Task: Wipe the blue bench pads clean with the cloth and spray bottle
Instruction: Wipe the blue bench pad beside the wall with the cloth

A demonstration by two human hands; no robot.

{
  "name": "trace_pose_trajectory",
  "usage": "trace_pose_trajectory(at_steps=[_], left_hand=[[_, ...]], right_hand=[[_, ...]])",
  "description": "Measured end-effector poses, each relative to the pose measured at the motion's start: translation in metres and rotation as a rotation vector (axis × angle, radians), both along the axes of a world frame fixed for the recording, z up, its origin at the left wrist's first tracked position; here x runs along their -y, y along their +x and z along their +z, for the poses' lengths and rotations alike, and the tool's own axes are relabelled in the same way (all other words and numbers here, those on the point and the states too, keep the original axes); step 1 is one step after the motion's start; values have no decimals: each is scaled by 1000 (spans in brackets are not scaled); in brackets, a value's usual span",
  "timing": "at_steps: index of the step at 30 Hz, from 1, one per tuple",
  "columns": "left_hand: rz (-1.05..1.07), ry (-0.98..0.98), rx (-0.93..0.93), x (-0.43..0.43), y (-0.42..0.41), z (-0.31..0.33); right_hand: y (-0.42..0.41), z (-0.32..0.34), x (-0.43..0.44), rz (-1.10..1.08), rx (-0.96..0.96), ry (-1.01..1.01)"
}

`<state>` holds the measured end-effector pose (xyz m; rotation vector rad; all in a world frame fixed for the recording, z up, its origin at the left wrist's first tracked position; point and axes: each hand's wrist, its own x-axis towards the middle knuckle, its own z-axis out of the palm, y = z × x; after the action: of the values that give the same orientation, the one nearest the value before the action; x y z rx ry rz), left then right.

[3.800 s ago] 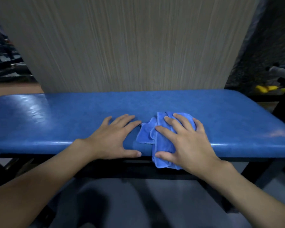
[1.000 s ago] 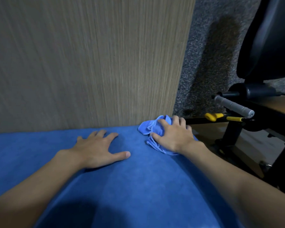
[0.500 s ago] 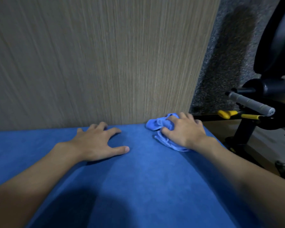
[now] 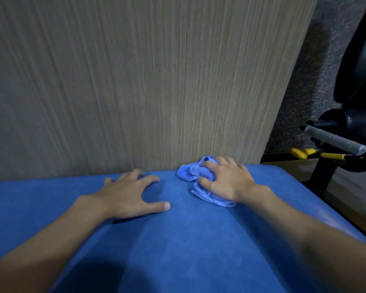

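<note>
- The blue bench pad (image 4: 178, 240) filled the low half of the view. Its top looked soft and a bit blotchy, with a dark shadow near the bottom edge.
- The far edge of the bench sat right against a tall wall panel (image 4: 135, 81) with thin wood lines running up and down.
- The left hand (image 4: 127, 195) lay flat on the pad with its fingers spread wide. Its grip was open and held nothing.
- The right hand (image 4: 226, 182) was near the far right corner of the pad. Its grip was closed on the blue cloth (image 4: 188, 173), with the fingers curled into it.
- The cloth was bunched up on the pad, under and in front of that hand, just beside the wall panel.
- To the right of the panel was a rough grey speckled wall (image 4: 317, 81).
- A black gym machine (image 4: 355, 60) stood on the right, apart from the bench. A grey handle (image 4: 334, 140) stuck out from it, and a yellow knob (image 4: 299, 152) sat just below.
- A bit of brown floor (image 4: 347, 187) showed beside the bench.
</note>
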<state>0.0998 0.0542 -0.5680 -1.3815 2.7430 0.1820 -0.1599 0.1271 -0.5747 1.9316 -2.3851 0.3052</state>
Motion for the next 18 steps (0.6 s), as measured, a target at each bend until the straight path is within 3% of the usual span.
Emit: trace_pose_trajectory(at_steps=[3,7,13,15,18], left_hand=[[-16,16,10,5,7,-1],[-41,-10,-39,7,6,-8],[-23,48,-158,6,21,-5],[-23,78,-239,4,24,2],[6,-61,-359,-3,13,16]], right_hand=[[-27,-1,-11,-122,27,6],[2,-1,5,-183,0,42],[64,-5,27,-19,-33,7],[71,-4,28,94,46,-4],[48,2,19,195,454,-123]])
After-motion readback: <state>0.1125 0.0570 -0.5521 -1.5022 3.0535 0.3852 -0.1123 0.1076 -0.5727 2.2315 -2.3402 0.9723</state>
